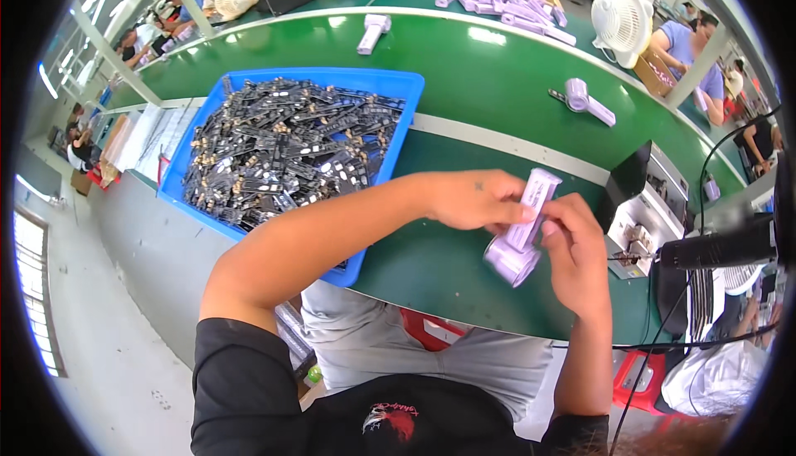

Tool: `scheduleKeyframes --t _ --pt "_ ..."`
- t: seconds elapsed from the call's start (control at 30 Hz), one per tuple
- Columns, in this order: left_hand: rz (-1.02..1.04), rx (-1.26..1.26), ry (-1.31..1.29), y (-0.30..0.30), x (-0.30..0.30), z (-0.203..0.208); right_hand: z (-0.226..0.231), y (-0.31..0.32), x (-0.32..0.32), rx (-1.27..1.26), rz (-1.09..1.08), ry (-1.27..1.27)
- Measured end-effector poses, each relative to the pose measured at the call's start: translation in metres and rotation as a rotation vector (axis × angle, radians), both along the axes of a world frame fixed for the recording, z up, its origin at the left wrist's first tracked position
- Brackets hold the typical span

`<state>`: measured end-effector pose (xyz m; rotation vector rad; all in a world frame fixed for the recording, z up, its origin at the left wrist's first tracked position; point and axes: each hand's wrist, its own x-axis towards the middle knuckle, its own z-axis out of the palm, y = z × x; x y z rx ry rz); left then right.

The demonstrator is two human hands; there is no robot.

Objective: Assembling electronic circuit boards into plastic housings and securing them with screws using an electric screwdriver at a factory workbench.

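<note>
A lilac plastic device (531,207) with a flat handle and a round head is held over the green worktop, its head tilted down toward me. My left hand (474,199) is closed on the handle from the left, thumb on top. From the right, my right hand (576,244) pinches at the handle's edge with curled fingers; whether something small is between them is hidden. To the left stands a blue tray (414,95) heaped with black strip-like parts (286,145) with small brass-coloured ends. Right of my hands is an open-fronted white and black box-shaped fixture (643,215).
A green conveyor belt (481,62) runs across beyond the worktop (414,261), carrying lilac devices (372,35) (590,104). On the far side lie a pile of lilac pieces (506,10) and a white fan (622,21). Black cables hang at the right. Other people sit across.
</note>
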<state>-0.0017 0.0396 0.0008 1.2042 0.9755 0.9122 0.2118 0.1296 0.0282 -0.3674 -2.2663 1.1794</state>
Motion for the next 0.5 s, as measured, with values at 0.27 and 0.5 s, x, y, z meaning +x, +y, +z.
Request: scheduleKeyframes --t 0.27,0.5 --pt "0.341 -0.289 0.260 -0.039 -0.009 0.003 -0.075 0.011 -0.038 -0.371 0.164 0.024" --pt "0.523 -0.252 0.237 -0.060 -0.021 0.022 -0.084 -0.003 -0.051 -0.533 0.204 -0.016"
